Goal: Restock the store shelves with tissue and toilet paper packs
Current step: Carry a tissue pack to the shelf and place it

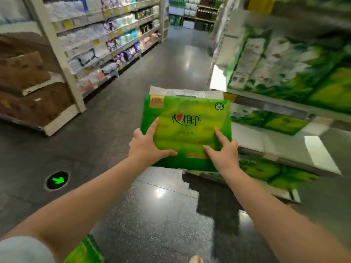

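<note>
Your left hand [146,147] and right hand [224,154] hold a green tissue pack [187,130], not yet shelved; the right-hand shelf [275,147] has room.

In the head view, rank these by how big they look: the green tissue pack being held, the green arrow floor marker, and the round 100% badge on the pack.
Largest to smallest, as seen:
1. Green tissue pack, held by left hand and right hand.
2. Green arrow floor marker.
3. 100% badge.
The marker lies at a different distance from the pack, so true sizes are unsure.
</note>
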